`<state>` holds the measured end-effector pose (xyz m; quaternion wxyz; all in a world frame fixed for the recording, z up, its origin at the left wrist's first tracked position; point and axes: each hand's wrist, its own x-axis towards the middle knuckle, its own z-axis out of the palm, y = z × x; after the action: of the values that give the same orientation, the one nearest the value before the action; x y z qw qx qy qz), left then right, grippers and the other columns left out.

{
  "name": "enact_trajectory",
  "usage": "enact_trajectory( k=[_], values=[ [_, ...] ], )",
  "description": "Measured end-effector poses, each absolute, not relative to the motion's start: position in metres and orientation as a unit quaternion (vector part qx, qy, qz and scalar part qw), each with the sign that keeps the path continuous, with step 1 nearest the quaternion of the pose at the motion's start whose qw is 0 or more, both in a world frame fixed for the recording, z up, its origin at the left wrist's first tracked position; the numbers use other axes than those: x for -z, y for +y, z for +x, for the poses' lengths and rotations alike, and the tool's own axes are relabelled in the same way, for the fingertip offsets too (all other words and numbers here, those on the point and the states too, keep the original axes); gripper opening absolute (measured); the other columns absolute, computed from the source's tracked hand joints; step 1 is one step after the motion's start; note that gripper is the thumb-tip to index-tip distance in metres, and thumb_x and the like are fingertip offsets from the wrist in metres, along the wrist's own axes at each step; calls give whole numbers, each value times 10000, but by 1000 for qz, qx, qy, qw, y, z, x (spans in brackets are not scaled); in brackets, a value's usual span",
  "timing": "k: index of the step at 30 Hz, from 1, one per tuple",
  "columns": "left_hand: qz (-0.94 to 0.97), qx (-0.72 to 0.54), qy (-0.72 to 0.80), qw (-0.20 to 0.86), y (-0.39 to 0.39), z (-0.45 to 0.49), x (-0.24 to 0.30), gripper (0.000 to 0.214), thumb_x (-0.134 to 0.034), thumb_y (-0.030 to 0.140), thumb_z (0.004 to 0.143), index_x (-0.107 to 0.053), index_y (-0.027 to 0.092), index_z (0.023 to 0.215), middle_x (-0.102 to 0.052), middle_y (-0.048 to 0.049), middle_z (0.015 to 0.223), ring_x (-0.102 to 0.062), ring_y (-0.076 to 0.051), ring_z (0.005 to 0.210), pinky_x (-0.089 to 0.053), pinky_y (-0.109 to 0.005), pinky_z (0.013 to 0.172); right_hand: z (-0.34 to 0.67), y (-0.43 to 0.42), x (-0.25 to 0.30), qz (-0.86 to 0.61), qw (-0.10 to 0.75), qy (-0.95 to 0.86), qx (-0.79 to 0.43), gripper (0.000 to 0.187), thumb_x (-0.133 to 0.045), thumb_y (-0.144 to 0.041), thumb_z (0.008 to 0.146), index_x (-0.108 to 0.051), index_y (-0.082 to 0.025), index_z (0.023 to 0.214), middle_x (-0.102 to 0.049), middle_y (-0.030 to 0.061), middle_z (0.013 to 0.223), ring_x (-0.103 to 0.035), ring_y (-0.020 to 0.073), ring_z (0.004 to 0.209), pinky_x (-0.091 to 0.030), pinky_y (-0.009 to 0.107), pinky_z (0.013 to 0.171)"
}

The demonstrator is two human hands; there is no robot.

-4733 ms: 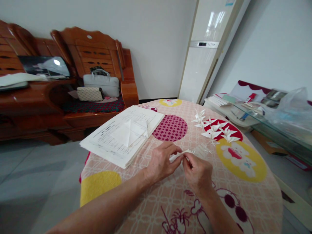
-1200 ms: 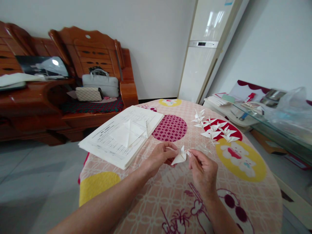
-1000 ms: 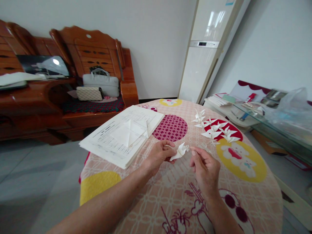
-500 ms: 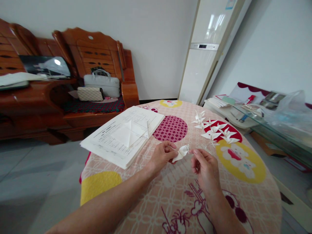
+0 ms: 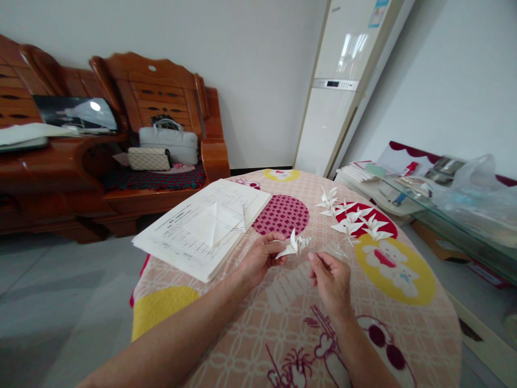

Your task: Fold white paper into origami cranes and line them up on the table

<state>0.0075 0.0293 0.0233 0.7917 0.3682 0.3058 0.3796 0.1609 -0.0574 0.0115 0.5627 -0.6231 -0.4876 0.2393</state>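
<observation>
My left hand pinches the left end of a small white folded paper crane just above the tablecloth. One pointed part of the crane stands up, and printed marks show on its right part. My right hand is closed, its thumb and forefinger pressed together close to the crane's right side. Whether anything lies between those fingertips I cannot make out. Farther back on the right sits a group of several finished white paper cranes. To the left, a folded paper square lies on a stack of printed sheets.
A patterned cloth covers the round table. Behind my right hand lies a small clear plastic piece. Beyond the table stand a wooden sofa with bags on it, a tall white cabinet unit, and a glass shelf with a plastic bag.
The crane has turned in my left hand, so a point now stands upright. My right hand has shifted slightly left and down, its fingers drawn closer together. The view has tilted a little.
</observation>
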Motion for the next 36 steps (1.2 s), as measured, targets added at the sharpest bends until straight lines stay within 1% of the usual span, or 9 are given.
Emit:
enact_trajectory(
  k=[2,5,9,13,20,26,30,33,36],
  values=[
    [374,-377,302,792,30,8,-22,243,-724,170,670,-591,148,871,-618,20,725,-551,-64,512,-465,-168,458,161,-56,-11,-618,575,-450,-291,373,-560,-460,869,-603,-160,652,-488,-47,463,-436,84,373,-324,186,370],
    [375,-374,296,795,31,8,-20,227,-713,173,685,-587,148,872,-609,20,695,-544,-66,502,-462,-167,458,161,-56,-9,-617,576,-452,-289,362,-586,-458,850,-607,-161,645,-494,-46,464,-444,85,375,-341,184,371],
    [382,-375,297,790,29,9,-20,238,-720,195,676,-576,146,859,-605,19,685,-530,-64,496,-460,-170,462,159,-58,-7,-621,566,-517,-163,248,-618,-381,833,-686,-154,762,-580,-19,535,-520,108,458,-417,201,455],
    [420,-393,306,758,24,11,-23,266,-719,219,665,-562,153,869,-614,16,677,-535,-71,523,-455,-173,486,159,-59,-7,-612,561,-554,-54,185,-609,-309,844,-704,-151,827,-666,12,650,-581,115,539,-461,207,542],
    [452,-395,296,743,22,13,-21,312,-716,244,648,-546,161,896,-609,28,648,-546,-86,539,-449,-201,527,162,-59,-10,-614,559,-555,-47,191,-610,-311,847,-691,-139,839,-616,-19,576,-521,95,468,-424,190,474],
    [487,-398,262,732,22,15,-21,284,-695,243,676,-528,161,890,-551,58,536,-509,-85,465,-380,-197,488,162,-58,-8,-609,562,-556,-63,180,-617,-309,836,-677,-139,828,-591,-33,556,-519,92,469,-416,184,472],
    [502,-399,252,724,22,16,-20,297,-714,244,674,-527,160,890,-514,77,513,-487,-74,445,-351,-187,473,162,-57,-6,-610,557,-558,-70,170,-601,-293,836,-666,-142,793,-576,-35,558,-511,93,479,-405,183,473],
    [506,-393,253,725,22,16,-20,317,-725,307,691,-530,163,895,-536,63,547,-505,-82,462,-390,-198,486,164,-56,-7,-612,554,-561,-63,168,-587,-278,830,-666,-142,772,-569,-35,555,-509,95,484,-405,186,481],
    [518,-392,290,703,24,13,-21,332,-684,389,746,-542,156,936,-624,3,670,-574,-113,531,-461,-233,528,176,-55,-9,-630,570,-526,-42,175,-582,-283,809,-677,-140,777,-574,-33,551,-513,103,485,-409,193,481]
  ],
)
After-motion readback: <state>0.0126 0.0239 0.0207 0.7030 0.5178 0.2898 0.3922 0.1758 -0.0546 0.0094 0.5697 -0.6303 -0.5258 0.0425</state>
